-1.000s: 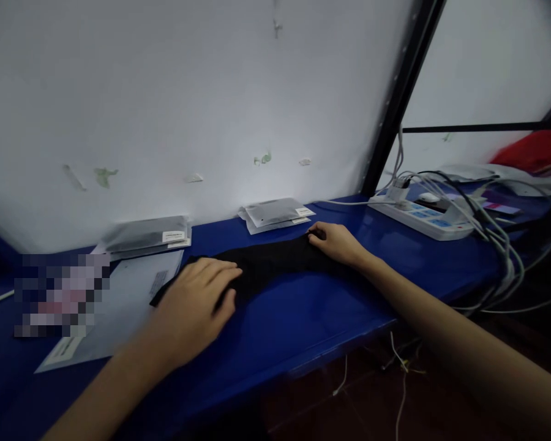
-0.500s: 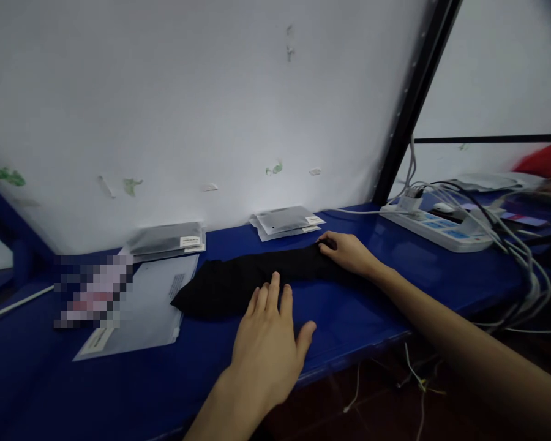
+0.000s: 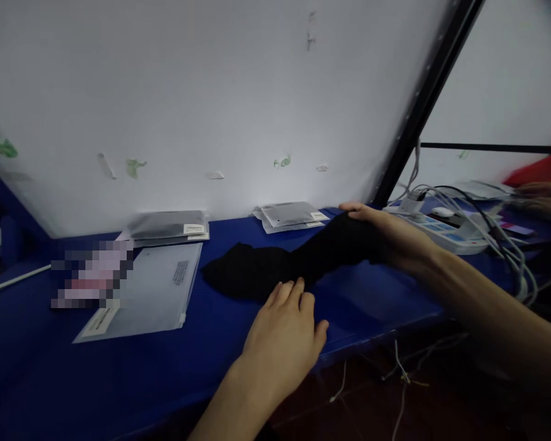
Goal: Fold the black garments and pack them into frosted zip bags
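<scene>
A long piece of black cloth (image 3: 252, 269) stretches across the blue table (image 3: 165, 380). Its right end is lifted off the surface, with my right hand (image 3: 390, 236) closed round it. The left part of the cloth lies on the table. My left hand (image 3: 287, 331) rests at the cloth's near edge, its fingers spread a little and the fingertips touching the fabric; nothing is held in it. Left of the cloth lies a flat frosted zip bag (image 3: 153, 294) with a white label.
Frosted packets lie against the wall, a dark stack (image 3: 168, 226) at left and others (image 3: 289, 215) in the middle. A power strip (image 3: 457, 236) with tangled cables (image 3: 517, 263) stands at right. A blurred pink item (image 3: 103, 269) lies left. Another person's hand (image 3: 544, 190) shows far right.
My right hand has raised the cloth's right end and shifted right, now wrapped round more of it. My left hand has moved slightly right along the cloth, and the view has shifted a little.
</scene>
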